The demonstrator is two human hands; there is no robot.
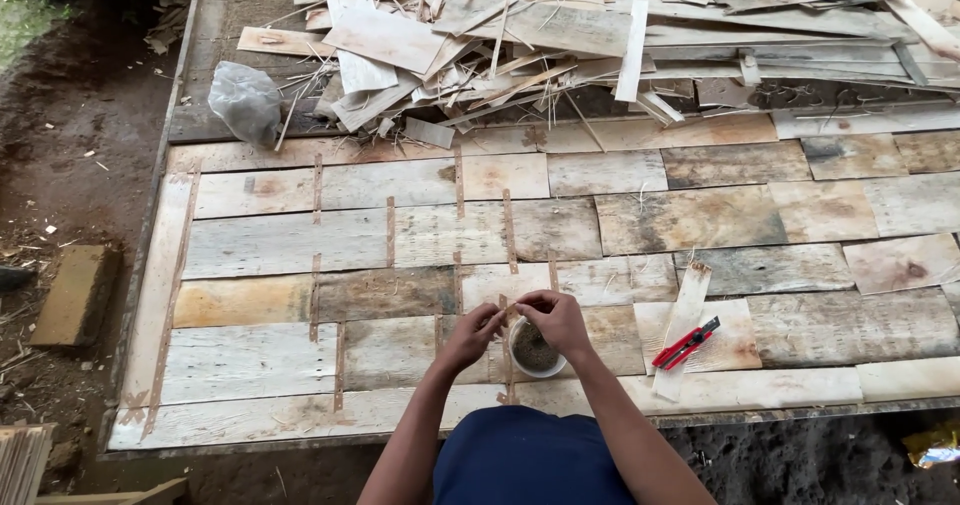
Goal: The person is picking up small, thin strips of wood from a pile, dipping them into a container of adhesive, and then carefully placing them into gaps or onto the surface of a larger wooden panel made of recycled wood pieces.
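Seen from the head camera, the left hand (470, 333) and right hand (556, 320) pinch a thin brown tape strip (508, 310) together above a small white cup (535, 350), a red utility knife (686, 343) at three o'clock on the veneer sheet (280, 245).

Right hand (556, 322) hides part of the cup (535, 353).
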